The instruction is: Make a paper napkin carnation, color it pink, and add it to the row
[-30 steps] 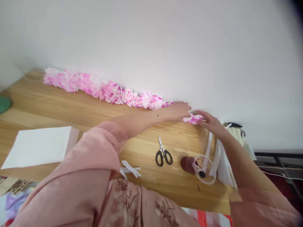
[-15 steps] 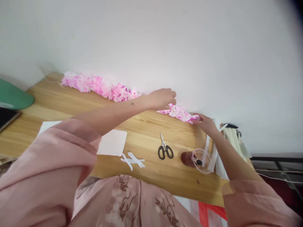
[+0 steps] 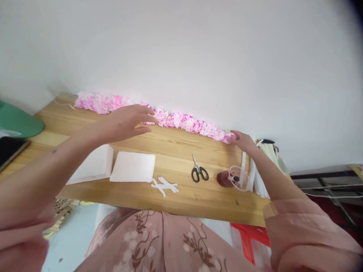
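A long ruffled pink-and-white garland [image 3: 181, 121], like crumpled paper or thin fabric, stretches along the back of the wooden table [image 3: 176, 147] against the wall. Across its left-middle part reaches my left hand [image 3: 132, 120], fingers apart and thumb held away, hiding a stretch of it. My right hand [image 3: 242, 141] pinches the garland's right end. Black-handled scissors [image 3: 199, 172] lie in front of the garland, blades pointing away from me. Left of them are several white strips [image 3: 165, 186], some crossing, next to a stack of white sheets [image 3: 133, 167].
A lidded cup [image 3: 226, 179] with dark red contents stands below my right forearm. Long white strips [image 3: 256, 177] hang near the table's right end. At the left are a white box-like block [image 3: 96, 166], a green object [image 3: 21, 120] and a dark phone-like device [image 3: 11, 149].
My left hand has moved left along the garland, its fingers spreading. The garland's right section now lies uncovered in a continuous line. My right hand stays at the right end.
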The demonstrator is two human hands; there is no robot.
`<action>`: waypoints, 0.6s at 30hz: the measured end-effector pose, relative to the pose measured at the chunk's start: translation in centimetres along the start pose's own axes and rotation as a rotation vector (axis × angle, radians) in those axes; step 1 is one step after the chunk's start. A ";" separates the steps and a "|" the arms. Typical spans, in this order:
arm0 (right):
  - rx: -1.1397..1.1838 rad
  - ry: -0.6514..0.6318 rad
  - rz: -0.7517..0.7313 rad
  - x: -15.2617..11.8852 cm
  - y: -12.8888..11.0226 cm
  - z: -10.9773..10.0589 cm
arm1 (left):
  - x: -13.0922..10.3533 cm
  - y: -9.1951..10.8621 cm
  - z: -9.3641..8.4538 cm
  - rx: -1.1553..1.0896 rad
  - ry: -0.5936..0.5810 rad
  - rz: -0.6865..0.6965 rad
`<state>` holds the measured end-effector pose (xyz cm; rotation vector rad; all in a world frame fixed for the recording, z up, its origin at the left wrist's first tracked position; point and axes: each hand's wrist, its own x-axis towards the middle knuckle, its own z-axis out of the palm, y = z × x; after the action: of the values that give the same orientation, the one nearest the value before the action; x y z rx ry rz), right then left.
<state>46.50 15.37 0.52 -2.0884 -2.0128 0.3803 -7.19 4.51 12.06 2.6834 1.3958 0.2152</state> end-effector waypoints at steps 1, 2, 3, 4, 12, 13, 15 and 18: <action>0.001 0.011 0.012 0.0 -0.2 0.0 | -0.9 -0.2 0.0 -0.010 -0.006 -0.016; 0.002 0.019 0.020 -0.1 -0.4 0.1 | -1.6 -0.3 0.0 -0.021 -0.017 -0.024; 0.004 0.023 0.025 -0.1 -0.6 0.1 | -2.1 -0.3 -0.1 -0.030 -0.029 -0.028; 0.008 0.024 0.028 -0.1 -0.8 0.2 | -2.3 -0.2 -0.1 -0.040 -0.039 -0.024; 0.026 -0.005 0.007 0.4 -3.1 0.9 | 0.2 2.7 0.3 -0.128 -0.144 0.217; 0.027 -0.006 0.002 0.4 -3.2 1.0 | 0.8 3.1 0.5 -0.129 -0.170 0.247; 0.030 -0.008 -0.005 0.5 -3.2 1.2 | 2.2 4.0 1.3 -0.124 -0.220 0.292; 0.032 -0.012 -0.004 0.4 -2.8 1.2 | 5.2 5.9 3.2 -0.090 -0.300 0.391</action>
<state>43.49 15.87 0.32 -2.0676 -2.0033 0.4224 1.08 5.29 10.29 2.7431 0.7573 -0.0903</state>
